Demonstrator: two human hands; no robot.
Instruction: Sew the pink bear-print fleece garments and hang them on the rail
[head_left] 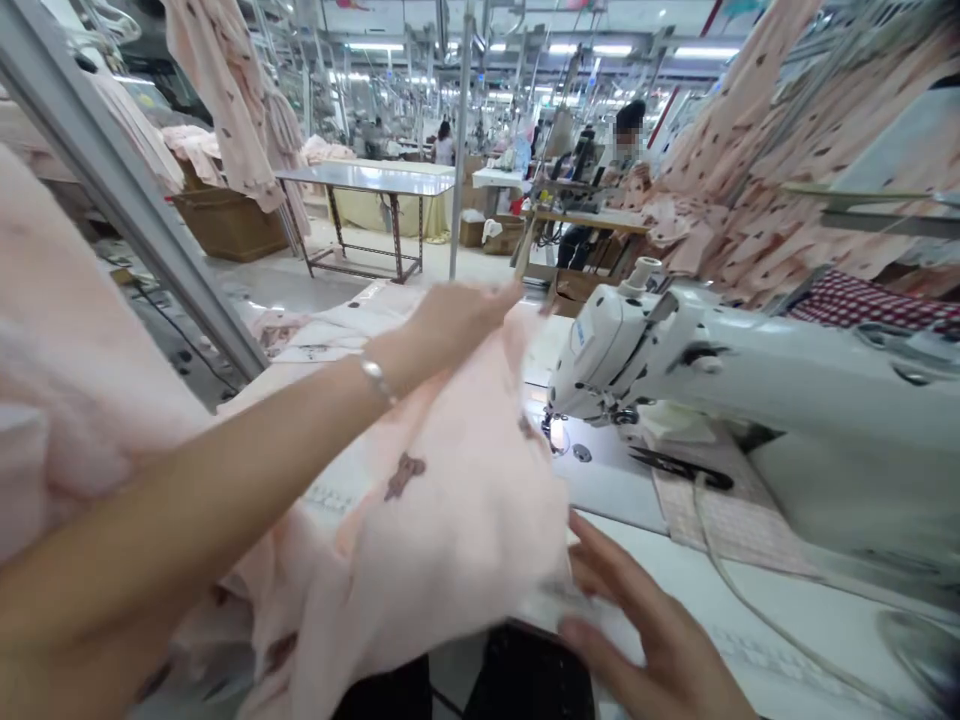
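Pale pink garment fabric [465, 500] with brown printed motifs hangs in folds across the front of the sewing table. My left hand [469, 315], a silver bracelet at its wrist, reaches forward with its fingers closed on the fabric's upper edge; motion blurs the fingertips. Lower right, my right hand [649, 620] has thumb and fingers apart, the fingertips touching the near right edge of the cloth. Just right of the fabric stands a white sewing machine [712, 350], its needle area lit. Black thread snips [682, 466] lie on the machine bed.
A metal pole [142, 190] slants along the left. Pink printed garments [810, 130] hang at the right, and more hang upper left. Behind are a metal-legged table [367, 178], a cardboard box [232, 222] and a seated person [619, 165]. A pale cord [750, 600] crosses the tabletop.
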